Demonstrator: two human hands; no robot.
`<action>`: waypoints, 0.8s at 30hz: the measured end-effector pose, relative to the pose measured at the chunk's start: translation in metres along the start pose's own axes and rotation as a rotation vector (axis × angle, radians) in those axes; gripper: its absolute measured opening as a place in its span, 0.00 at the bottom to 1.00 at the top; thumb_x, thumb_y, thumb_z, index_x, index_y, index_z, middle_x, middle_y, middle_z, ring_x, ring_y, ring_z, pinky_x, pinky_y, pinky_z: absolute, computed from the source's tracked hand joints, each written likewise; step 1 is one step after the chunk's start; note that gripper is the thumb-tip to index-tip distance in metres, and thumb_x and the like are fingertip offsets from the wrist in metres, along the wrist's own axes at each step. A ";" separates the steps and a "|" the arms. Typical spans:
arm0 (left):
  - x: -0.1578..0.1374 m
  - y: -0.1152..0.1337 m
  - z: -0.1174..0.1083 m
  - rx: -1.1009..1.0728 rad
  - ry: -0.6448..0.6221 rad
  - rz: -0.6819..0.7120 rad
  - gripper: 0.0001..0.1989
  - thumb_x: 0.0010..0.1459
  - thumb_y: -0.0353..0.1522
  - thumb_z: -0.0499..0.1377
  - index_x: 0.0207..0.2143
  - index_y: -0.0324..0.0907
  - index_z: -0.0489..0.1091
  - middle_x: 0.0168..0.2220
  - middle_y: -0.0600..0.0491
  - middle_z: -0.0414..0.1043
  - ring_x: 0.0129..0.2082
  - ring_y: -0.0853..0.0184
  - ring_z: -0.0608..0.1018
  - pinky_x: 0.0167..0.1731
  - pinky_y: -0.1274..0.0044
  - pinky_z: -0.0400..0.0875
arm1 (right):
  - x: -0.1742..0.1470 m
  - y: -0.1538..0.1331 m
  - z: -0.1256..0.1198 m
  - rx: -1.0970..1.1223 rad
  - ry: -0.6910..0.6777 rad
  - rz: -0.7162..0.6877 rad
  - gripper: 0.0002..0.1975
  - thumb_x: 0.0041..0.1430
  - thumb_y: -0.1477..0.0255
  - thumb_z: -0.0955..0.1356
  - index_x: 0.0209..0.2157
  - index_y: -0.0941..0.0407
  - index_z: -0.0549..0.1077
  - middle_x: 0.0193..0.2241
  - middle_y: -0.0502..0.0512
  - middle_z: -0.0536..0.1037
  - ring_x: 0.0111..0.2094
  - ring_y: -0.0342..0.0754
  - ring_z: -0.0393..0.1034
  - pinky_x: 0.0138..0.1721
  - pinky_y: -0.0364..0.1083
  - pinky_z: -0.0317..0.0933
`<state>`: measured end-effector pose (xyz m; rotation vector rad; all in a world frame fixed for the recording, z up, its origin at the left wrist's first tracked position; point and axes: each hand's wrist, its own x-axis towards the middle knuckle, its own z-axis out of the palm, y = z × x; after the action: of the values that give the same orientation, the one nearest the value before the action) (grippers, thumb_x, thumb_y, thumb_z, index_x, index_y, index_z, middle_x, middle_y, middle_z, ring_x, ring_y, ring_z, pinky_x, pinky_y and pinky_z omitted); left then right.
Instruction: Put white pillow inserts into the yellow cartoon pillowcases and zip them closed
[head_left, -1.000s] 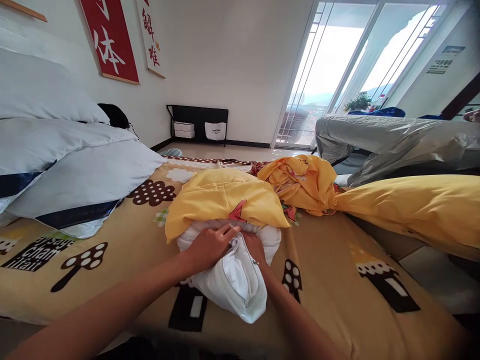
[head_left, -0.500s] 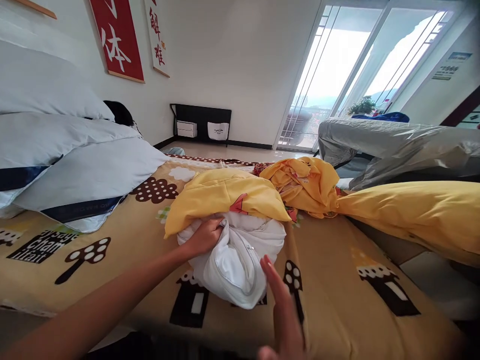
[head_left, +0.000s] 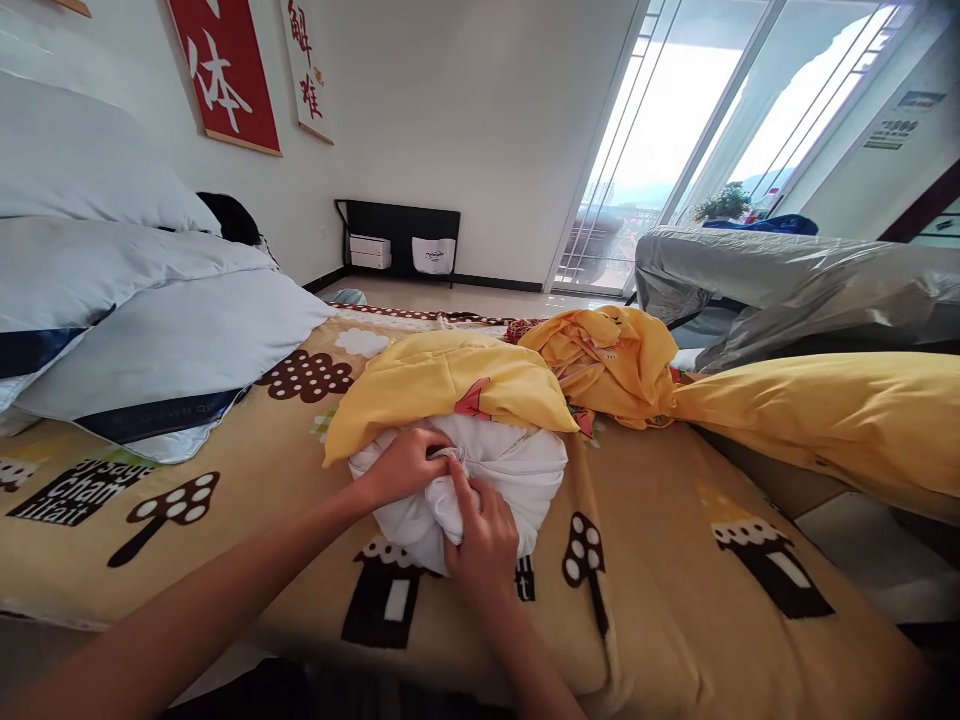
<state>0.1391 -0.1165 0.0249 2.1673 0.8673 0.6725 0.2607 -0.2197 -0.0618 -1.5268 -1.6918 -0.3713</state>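
A bunched white zippered pillow [head_left: 536, 465] lies on the bed, its far side under yellow fabric [head_left: 442, 365] that bears a red print. My left hand [head_left: 409, 462] pinches the white cloth near the middle of its top. Right beside it, my right hand [head_left: 484, 520] grips a fold of the same pillow, its index finger stretched toward the left fingertips. Folds and fingers hide the zip's opening.
Several white pillows [head_left: 172, 340] are piled at the left. Crumpled yellow cloth [head_left: 607, 360] and a long yellow bundle [head_left: 840, 400] lie at the right on the patterned blanket [head_left: 660, 570]. Beyond stands a plastic-covered piece of furniture [head_left: 787, 265], near a sliding glass door [head_left: 660, 130].
My right hand has come from the near right onto the white pillow and closed on its cloth. The pillow's near flap is folded up toward my left hand, which keeps its hold.
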 end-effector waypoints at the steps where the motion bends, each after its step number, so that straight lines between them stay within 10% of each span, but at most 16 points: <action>1: -0.002 0.004 -0.001 0.034 -0.009 0.033 0.07 0.54 0.32 0.56 0.30 0.39 0.72 0.30 0.54 0.75 0.32 0.68 0.74 0.32 0.79 0.63 | 0.000 0.003 0.000 0.000 -0.007 -0.004 0.42 0.45 0.81 0.61 0.65 0.51 0.55 0.40 0.59 0.71 0.38 0.53 0.65 0.39 0.51 0.63; 5: -0.010 0.013 -0.009 0.393 0.136 0.240 0.11 0.59 0.30 0.53 0.41 0.39 0.72 0.38 0.50 0.75 0.38 0.65 0.75 0.38 0.76 0.66 | 0.005 0.012 -0.001 -0.002 -0.055 0.022 0.42 0.44 0.83 0.60 0.64 0.51 0.58 0.38 0.58 0.71 0.38 0.52 0.66 0.38 0.49 0.64; 10: -0.007 -0.002 -0.021 1.108 0.297 0.569 0.07 0.58 0.28 0.52 0.31 0.39 0.70 0.27 0.50 0.70 0.29 0.62 0.71 0.30 0.70 0.60 | 0.019 0.017 -0.011 -0.033 -0.221 0.087 0.40 0.46 0.83 0.60 0.63 0.48 0.60 0.37 0.56 0.73 0.36 0.52 0.69 0.34 0.47 0.63; 24: 0.013 -0.030 -0.044 1.355 0.539 0.343 0.09 0.62 0.34 0.52 0.42 0.41 0.69 0.42 0.45 0.71 0.45 0.56 0.70 0.45 0.60 0.55 | 0.022 0.005 -0.055 -0.057 -0.516 0.072 0.45 0.41 0.86 0.59 0.62 0.45 0.60 0.38 0.52 0.77 0.35 0.49 0.72 0.32 0.43 0.61</action>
<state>0.1064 -0.0724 0.0321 3.4645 1.5290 1.0326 0.2869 -0.2415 -0.0130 -1.8288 -2.0172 0.0213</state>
